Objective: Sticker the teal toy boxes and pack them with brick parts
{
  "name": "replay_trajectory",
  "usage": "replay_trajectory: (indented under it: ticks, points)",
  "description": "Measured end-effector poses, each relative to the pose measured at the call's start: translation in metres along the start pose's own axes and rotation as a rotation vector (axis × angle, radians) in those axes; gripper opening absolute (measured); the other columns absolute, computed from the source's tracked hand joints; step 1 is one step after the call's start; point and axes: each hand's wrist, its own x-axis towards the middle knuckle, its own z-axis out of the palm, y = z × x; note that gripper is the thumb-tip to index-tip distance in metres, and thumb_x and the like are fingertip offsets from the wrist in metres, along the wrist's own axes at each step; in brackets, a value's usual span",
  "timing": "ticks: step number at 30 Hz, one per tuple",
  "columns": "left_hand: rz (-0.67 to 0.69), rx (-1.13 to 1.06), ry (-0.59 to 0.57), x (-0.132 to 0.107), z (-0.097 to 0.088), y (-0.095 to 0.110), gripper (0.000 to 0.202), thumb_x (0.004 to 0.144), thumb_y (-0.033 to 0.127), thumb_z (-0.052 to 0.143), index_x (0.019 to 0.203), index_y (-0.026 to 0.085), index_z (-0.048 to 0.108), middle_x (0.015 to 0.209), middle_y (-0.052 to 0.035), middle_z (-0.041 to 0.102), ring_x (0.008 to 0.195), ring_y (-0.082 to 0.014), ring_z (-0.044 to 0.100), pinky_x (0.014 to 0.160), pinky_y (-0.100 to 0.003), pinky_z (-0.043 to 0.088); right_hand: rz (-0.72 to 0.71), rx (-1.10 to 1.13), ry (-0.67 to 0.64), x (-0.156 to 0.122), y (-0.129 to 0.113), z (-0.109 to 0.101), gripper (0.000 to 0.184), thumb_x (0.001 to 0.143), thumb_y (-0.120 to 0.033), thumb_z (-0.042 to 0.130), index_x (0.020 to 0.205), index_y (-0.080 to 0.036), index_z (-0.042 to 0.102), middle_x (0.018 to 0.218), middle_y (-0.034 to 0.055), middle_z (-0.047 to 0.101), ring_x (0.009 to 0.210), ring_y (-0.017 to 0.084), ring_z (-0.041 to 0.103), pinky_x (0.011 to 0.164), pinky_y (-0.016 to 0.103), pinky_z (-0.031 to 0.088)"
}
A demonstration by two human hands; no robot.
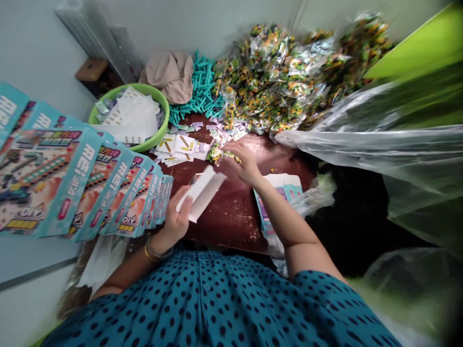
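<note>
My left hand point(177, 217) is wrapped round a small carton point(204, 193), its inside white and its open end tilted up and to the right. To the right of it, my right hand point(244, 164) reaches over the dark red table, its fingers stretched out, apart and slightly blurred. Under and beside those fingers lies a small clear packet of multicoloured pieces point(215, 153). Just left of that packet, white printed cards point(177, 147) lie in a loose pile. Flat teal cartons point(267, 219) rest partly under my right forearm.
Printed teal boxes point(87, 183) stand in a row on the left. Behind them is a green basin point(164, 113) of papers and packets. Teal plastic parts point(202, 82) and a large heap of bagged pieces point(275, 72) line the wall. Clear plastic sheeting point(361, 140) hangs at the right.
</note>
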Motion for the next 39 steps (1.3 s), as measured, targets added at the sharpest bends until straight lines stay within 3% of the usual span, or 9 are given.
replay_trajectory:
  ticks: [4, 8, 11, 15, 20, 23, 29, 33, 39]
  points:
    - [0.269, 0.215, -0.404, -0.01, 0.033, -0.013, 0.038, 0.103, 0.037, 0.048, 0.131, 0.02, 0.067, 0.128, -0.0124, 0.072, 0.122, -0.0269, 0.065, 0.109, -0.046, 0.05, 0.464, -0.112, -0.064, -0.005, 0.08, 0.018, 0.055, 0.085, -0.036, 0.069, 0.135, -0.015, 0.061, 0.139, 0.0208, 0.062, 0.132, 0.041, 0.053, 0.111, 0.062, 0.041]
    - [0.222, 0.374, -0.58, -0.02, 0.06, -0.047, 0.05, 0.09, 0.047, 0.069, 0.131, 0.018, 0.067, 0.135, -0.0168, 0.067, 0.133, -0.0342, 0.057, 0.115, -0.056, 0.043, 0.754, 0.425, 0.202, -0.02, 0.12, 0.002, 0.04, 0.085, -0.041, 0.064, 0.119, -0.019, 0.064, 0.107, 0.0112, 0.074, 0.097, 0.027, 0.069, 0.086, 0.046, 0.06]
    - [0.129, 0.308, -0.633, -0.018, 0.063, -0.065, 0.079, 0.069, 0.057, 0.086, 0.134, 0.019, 0.065, 0.144, -0.0181, 0.061, 0.139, -0.0387, 0.051, 0.12, -0.059, 0.035, 0.833, 0.698, 0.22, -0.032, 0.126, -0.019, 0.042, 0.074, -0.044, 0.075, 0.108, -0.02, 0.065, 0.097, 0.0055, 0.074, 0.08, 0.021, 0.07, 0.07, 0.036, 0.063]
    - [-0.219, -0.205, -0.513, 0.001, 0.069, -0.068, 0.072, 0.074, 0.055, 0.084, 0.134, 0.021, 0.064, 0.138, -0.0173, 0.065, 0.131, -0.0348, 0.06, 0.117, -0.055, 0.04, 0.809, 0.538, 0.377, -0.054, 0.077, -0.013, 0.038, 0.073, -0.046, 0.077, 0.098, -0.019, 0.068, 0.099, 0.0056, 0.074, 0.093, 0.021, 0.07, 0.085, 0.036, 0.06]
    - [-0.768, -0.926, -0.075, 0.026, 0.089, -0.058, 0.047, 0.074, 0.041, 0.086, 0.112, 0.018, 0.07, 0.109, -0.0084, 0.077, 0.096, -0.0209, 0.074, 0.089, -0.033, 0.058, 0.438, 0.698, -0.169, -0.079, -0.022, 0.024, 0.044, 0.093, -0.05, 0.06, 0.128, -0.023, 0.066, 0.122, 0.0045, 0.073, 0.109, 0.019, 0.069, 0.098, 0.034, 0.055]
    - [-0.903, -0.997, 0.01, 0.032, 0.093, -0.055, 0.028, 0.074, 0.024, 0.085, 0.097, 0.015, 0.071, 0.087, -0.0025, 0.078, 0.077, -0.0158, 0.074, 0.078, -0.028, 0.06, 0.562, 0.381, -0.102, -0.085, 0.009, -0.012, 0.038, 0.098, -0.048, 0.056, 0.121, -0.022, 0.071, 0.123, 0.0077, 0.073, 0.109, 0.021, 0.069, 0.099, 0.036, 0.052]
    - [-1.06, -0.949, -0.165, 0.032, 0.084, -0.058, 0.022, 0.071, 0.011, 0.08, 0.09, 0.011, 0.071, 0.079, -0.0045, 0.078, 0.066, -0.0161, 0.073, 0.064, -0.025, 0.059, 1.336, -0.84, 0.102, -0.127, 0.147, -0.144, 0.05, 0.093, -0.025, 0.06, 0.138, -0.002, 0.055, 0.142, 0.0338, 0.052, 0.13, 0.038, 0.049, 0.106, 0.053, 0.039]
    - [-0.974, -1.001, -0.226, 0.034, 0.082, -0.057, 0.024, 0.071, 0.015, 0.083, 0.092, 0.011, 0.071, 0.083, -0.005, 0.078, 0.068, -0.0159, 0.073, 0.068, -0.025, 0.06, 1.294, -0.86, 0.02, -0.147, 0.161, -0.149, 0.038, 0.1, -0.02, 0.043, 0.13, -0.008, 0.063, 0.127, 0.029, 0.062, 0.12, 0.034, 0.057, 0.097, 0.045, 0.045]
    - [-1.043, -1.053, -0.147, 0.042, 0.085, -0.061, 0.017, 0.074, 0.012, 0.081, 0.087, 0.011, 0.07, 0.078, -0.0036, 0.076, 0.066, -0.014, 0.071, 0.065, -0.024, 0.058, 1.43, -0.911, 0.016, -0.173, 0.167, -0.15, 0.057, 0.096, -0.037, 0.059, 0.145, -0.009, 0.053, 0.14, 0.0346, 0.053, 0.133, 0.046, 0.049, 0.097, 0.058, 0.045]
